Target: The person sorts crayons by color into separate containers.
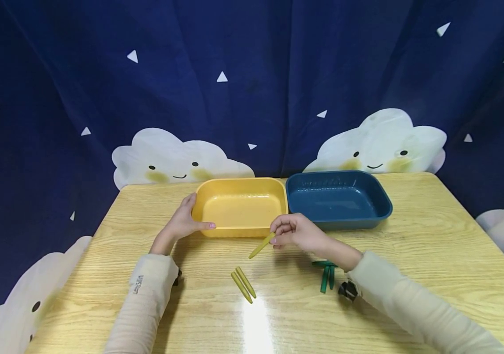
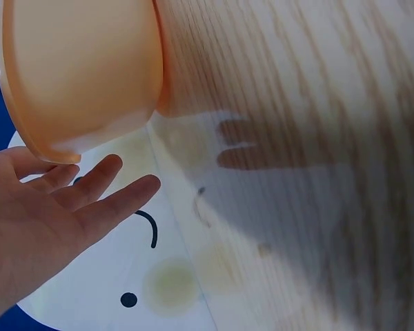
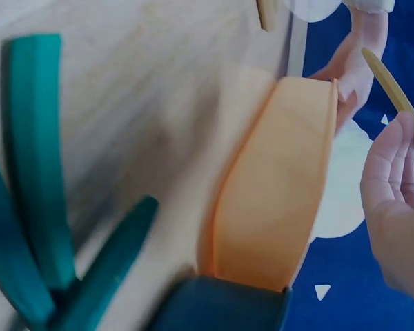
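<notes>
Bkgd: we see a navy curtain (image 1: pixel 252 44) w/ white triangles & smiling clouds, behind a light wood table (image 1: pixel 437 226). Clock dirs are from the yellow tray (image 1: pixel 243 211), 12 = curtain side. L to R: at 9 o'clock, left hand (image 1: pixel 183 221) holds the tray's end, thumb over near rim, fingers outside; last two fairly straight & spread. Tray sits upright on table. At 6, two loose yellow sticks (image 1: pixel 246 282) lie side by side, slanted. Approx 5, held yellow stick (image 1: pixel 261 246), tilted, far end twd 7, just outside tray's near rim. Btw 3 & 4, right hand (image 1: pixel 293 231) pinches that stick, fingers curled. At 4, three green sticks (image 1: pixel 324 279), bunched nr the R forearm. At 3, blue tray (image 1: pixel 336 201), right beside yellow one.
</notes>
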Tool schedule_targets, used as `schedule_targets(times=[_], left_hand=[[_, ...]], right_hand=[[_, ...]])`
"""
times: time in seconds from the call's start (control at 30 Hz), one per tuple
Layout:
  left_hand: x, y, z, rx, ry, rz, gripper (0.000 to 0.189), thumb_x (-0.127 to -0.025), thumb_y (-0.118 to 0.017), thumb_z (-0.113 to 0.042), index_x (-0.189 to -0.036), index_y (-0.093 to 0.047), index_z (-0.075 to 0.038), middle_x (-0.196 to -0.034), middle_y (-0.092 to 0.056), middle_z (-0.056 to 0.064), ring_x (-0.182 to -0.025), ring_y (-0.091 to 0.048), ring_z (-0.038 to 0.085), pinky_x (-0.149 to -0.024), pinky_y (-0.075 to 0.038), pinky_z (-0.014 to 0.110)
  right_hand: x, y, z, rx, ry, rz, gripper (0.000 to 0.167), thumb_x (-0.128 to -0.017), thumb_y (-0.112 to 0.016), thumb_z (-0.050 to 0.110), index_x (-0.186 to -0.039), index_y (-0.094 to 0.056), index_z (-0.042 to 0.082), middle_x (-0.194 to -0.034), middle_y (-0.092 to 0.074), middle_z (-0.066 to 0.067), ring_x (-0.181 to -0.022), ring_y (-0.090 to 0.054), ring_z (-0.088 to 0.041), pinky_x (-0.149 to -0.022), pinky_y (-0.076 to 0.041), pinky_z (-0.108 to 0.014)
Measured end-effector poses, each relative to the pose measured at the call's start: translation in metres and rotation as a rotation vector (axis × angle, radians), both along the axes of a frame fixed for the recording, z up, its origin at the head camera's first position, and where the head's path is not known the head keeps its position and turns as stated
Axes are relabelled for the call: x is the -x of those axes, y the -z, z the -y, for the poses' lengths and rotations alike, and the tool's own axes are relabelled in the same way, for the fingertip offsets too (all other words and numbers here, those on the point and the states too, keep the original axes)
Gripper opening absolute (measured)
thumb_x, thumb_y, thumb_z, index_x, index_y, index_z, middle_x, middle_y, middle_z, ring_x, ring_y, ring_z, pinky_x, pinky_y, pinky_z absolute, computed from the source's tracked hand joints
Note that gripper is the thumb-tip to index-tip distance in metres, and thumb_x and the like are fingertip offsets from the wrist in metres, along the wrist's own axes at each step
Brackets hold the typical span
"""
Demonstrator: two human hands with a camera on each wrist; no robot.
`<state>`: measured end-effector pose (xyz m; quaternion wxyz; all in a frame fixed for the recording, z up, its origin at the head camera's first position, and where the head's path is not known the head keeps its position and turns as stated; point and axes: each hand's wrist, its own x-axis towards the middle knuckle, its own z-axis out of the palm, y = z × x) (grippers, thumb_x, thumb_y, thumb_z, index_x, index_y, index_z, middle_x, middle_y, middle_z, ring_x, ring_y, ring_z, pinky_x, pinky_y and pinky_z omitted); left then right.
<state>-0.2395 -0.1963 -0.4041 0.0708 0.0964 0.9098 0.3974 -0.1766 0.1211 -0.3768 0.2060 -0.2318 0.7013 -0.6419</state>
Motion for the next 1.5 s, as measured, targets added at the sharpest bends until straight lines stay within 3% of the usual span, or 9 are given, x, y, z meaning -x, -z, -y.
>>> schedule_targets(times=[0.1, 0.23, 0.33, 0.5, 0.63, 1.03, 1.23, 1.5], left_hand=[[0.000, 0.000, 0.000, 0.000, 0.002, -0.004, 0.112, -0.069, -0.080, -0.027, -0.142, -0.003, 0.008, -0.149, -0.003, 0.023, -0.135, -0.006, 0.038, -0.109, -0.011, 0.049], [0.000, 0.000, 0.000, 0.007, 0.004, -0.007, 0.113, -0.068, -0.080, -0.029, -0.142, -0.003, 0.007, -0.149, -0.003, 0.023, -0.135, -0.006, 0.038, -0.108, -0.011, 0.050], [0.000, -0.001, -0.001, 0.006, 0.002, -0.007, 0.112, -0.068, -0.081, -0.029, -0.142, -0.004, 0.007, -0.149, -0.003, 0.023, -0.135, -0.006, 0.038, -0.108, -0.010, 0.050], [-0.001, -0.001, -0.001, 0.005, 0.003, -0.012, 0.112, -0.069, -0.080, -0.027, -0.142, -0.004, 0.007, -0.149, -0.003, 0.023, -0.135, -0.006, 0.038, -0.108, -0.010, 0.050], [-0.001, 0.000, 0.000, 0.005, 0.005, -0.021, 0.111, -0.069, -0.080, -0.026, -0.143, -0.004, 0.007, -0.149, -0.003, 0.024, -0.135, -0.007, 0.039, -0.108, -0.010, 0.050], [-0.001, -0.001, -0.001, 0.003, 0.000, -0.031, 0.113, -0.067, -0.081, -0.029, -0.142, -0.006, 0.009, -0.148, -0.005, 0.025, -0.135, -0.008, 0.039, -0.109, -0.011, 0.049], [-0.001, 0.000, -0.001, 0.010, -0.003, -0.025, 0.114, -0.067, -0.081, -0.031, -0.142, -0.005, 0.008, -0.148, -0.004, 0.024, -0.135, -0.008, 0.039, -0.109, -0.011, 0.049], [-0.001, 0.000, 0.000, 0.008, -0.008, -0.024, 0.110, -0.069, -0.080, -0.026, -0.142, -0.005, 0.009, -0.148, -0.005, 0.025, -0.135, -0.009, 0.039, -0.108, -0.011, 0.049]], right_hand=[[0.003, -0.006, -0.001, 0.000, 0.006, -0.009, 0.014, -0.081, -0.060, -0.008, -0.094, -0.055, -0.011, -0.079, -0.063, -0.021, -0.070, -0.064, -0.021, -0.069, -0.054, -0.040], [0.006, -0.013, -0.002, 0.002, 0.010, -0.015, 0.016, -0.081, -0.060, -0.007, -0.095, -0.055, -0.012, -0.080, -0.064, -0.018, -0.072, -0.064, -0.022, -0.068, -0.054, -0.034], [0.009, -0.019, -0.002, -0.001, 0.017, -0.018, 0.017, -0.081, -0.061, -0.007, -0.096, -0.055, -0.012, -0.079, -0.065, -0.014, -0.072, -0.064, -0.023, -0.067, -0.054, -0.035], [0.014, -0.026, -0.002, 0.006, 0.034, -0.032, 0.017, -0.080, -0.060, -0.009, -0.096, -0.055, -0.012, -0.084, -0.063, -0.023, -0.072, -0.065, -0.022, -0.069, -0.054, -0.038], [0.020, -0.030, -0.003, 0.020, 0.041, -0.034, 0.017, -0.080, -0.060, -0.009, -0.097, -0.055, -0.011, -0.080, -0.064, -0.015, -0.072, -0.065, -0.021, -0.069, -0.054, -0.037], [0.051, -0.045, -0.003, 0.035, 0.108, -0.062, 0.018, -0.083, -0.059, -0.005, -0.099, -0.055, -0.010, -0.080, -0.064, -0.013, -0.073, -0.064, -0.021, -0.071, -0.054, -0.038], [0.064, -0.044, 0.003, 0.035, 0.139, -0.018, 0.023, -0.084, -0.058, -0.005, -0.104, -0.050, -0.015, -0.077, -0.065, -0.004, -0.070, -0.063, -0.016, -0.069, -0.054, -0.033], [0.083, -0.039, 0.016, 0.007, 0.180, 0.036, 0.026, -0.084, -0.058, -0.005, -0.106, -0.050, -0.014, -0.077, -0.066, -0.004, -0.069, -0.063, -0.015, -0.069, -0.054, -0.032]])
